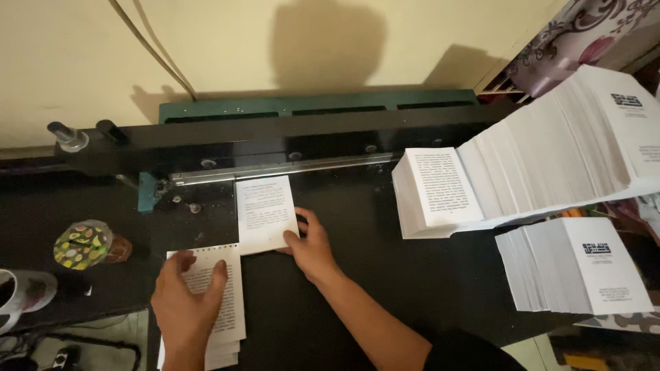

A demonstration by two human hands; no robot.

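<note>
My left hand (187,297) lies flat on a stack of printed sheets (227,312) whose top edge carries a row of punched holes, at the near left of the black table. My right hand (311,245) presses with its fingertips on the near right corner of a small printed booklet (264,211). The far edge of that booklet is pushed under the metal bar (275,170) of a black punching machine (261,141). Both hands touch paper; neither grips anything.
A long slanted pile of printed booklets (543,158) lies at the right, with a smaller pile (577,271) in front of it. A patterned round container (84,244) stands at the left. The machine's handle (69,136) juts out at the far left.
</note>
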